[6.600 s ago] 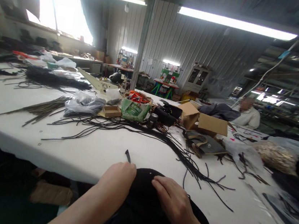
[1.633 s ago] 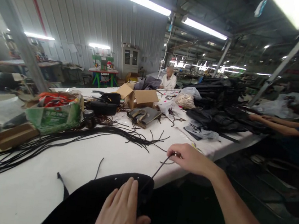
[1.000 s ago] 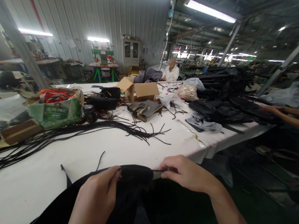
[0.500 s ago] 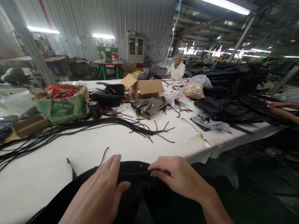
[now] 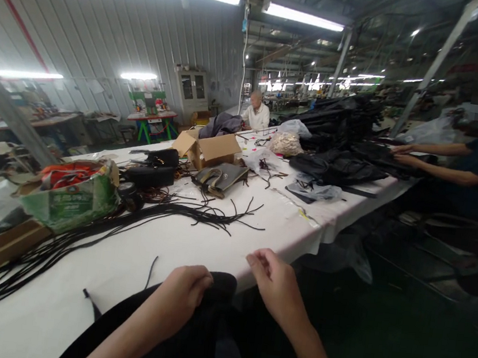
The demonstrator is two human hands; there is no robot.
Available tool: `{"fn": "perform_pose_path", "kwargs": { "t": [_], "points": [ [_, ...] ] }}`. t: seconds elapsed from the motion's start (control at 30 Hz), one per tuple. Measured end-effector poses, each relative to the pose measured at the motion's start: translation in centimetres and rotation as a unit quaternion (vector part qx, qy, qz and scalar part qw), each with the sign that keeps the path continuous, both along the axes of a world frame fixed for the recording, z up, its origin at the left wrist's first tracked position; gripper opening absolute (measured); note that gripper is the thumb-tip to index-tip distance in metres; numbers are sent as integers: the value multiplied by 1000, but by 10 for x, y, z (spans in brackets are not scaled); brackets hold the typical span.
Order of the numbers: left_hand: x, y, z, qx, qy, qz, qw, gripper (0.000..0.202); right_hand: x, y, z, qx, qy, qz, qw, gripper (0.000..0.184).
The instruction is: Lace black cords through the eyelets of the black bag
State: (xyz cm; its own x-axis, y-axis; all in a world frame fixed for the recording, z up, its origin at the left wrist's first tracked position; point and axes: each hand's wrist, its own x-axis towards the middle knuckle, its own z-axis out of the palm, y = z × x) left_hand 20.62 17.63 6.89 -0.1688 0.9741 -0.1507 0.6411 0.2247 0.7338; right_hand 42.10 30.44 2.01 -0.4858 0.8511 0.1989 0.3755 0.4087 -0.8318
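A black fabric piece [image 5: 223, 286] with a curved, thick edge lies over the near edge of the white-covered table [image 5: 208, 251] and hangs down in front of me. My left hand [image 5: 186, 290] is closed on its upper edge, the fingers curled over it. To the right, my right hand [image 5: 271, 273] is raised clear of the fabric. Thumb and fingertips are pinched together there; whatever they hold, if anything, is too small to make out. Beside the fabric on the left, a short black strap end [image 5: 91, 304] and a thin black cord [image 5: 151, 271] stick out on the table.
Long black cords [image 5: 139, 213] stretch across the table. Behind them are a green bag [image 5: 70, 205], an open cardboard box [image 5: 219, 148], a grey bag [image 5: 225, 178] and piled black fabric [image 5: 336, 165]. At right, a co-worker's hands [image 5: 405, 154] touch that pile; another person [image 5: 256, 112] sits far back.
My right hand has left the fabric edge and moved up and right, pinched. My left hand has gone from flat with fingers stretched to closed on the edge. The view has turned right.
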Motion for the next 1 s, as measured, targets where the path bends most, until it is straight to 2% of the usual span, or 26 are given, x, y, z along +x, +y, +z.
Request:
{"fn": "perform_pose_path", "kwargs": {
  "t": [0.03,0.1,0.17,0.23,0.33,0.4,0.53,0.63,0.77,0.9,1.0],
  "points": [
    [-1,0,-4,-3,10,4,1000,36,4,-6,-11,-49,-23,-14,998,42],
    [-1,1,-10,-16,34,0,999,32,7,-22,-32,-163,-49,33,985,46],
    [4,3,-16,-33,69,-12,997,29,2,-40,-48,-268,-14,93,959,53],
    [11,6,-20,-50,112,-25,992,26,-6,-52,-58,-326,46,108,938,59],
    [19,9,-24,-86,186,-52,977,27,-14,-56,-61,-343,114,88,928,53],
    [20,11,-26,-102,216,-67,969,27,-14,-54,-60,-351,140,102,920,51],
    [14,15,-31,-80,179,-116,974,21,-8,-51,-63,-357,154,126,913,65],
    [13,18,-38,-61,154,-165,972,21,-5,-53,-69,-344,140,107,922,71],
    [22,21,-44,-55,156,-186,969,23,-6,-55,-73,-350,134,78,924,74],
    [27,19,-41,-44,173,-205,962,19,-9,-57,-74,-388,179,37,903,80],
    [18,15,-41,-32,213,-192,957,17,-9,-62,-78,-424,214,16,880,68]
  ]
}}
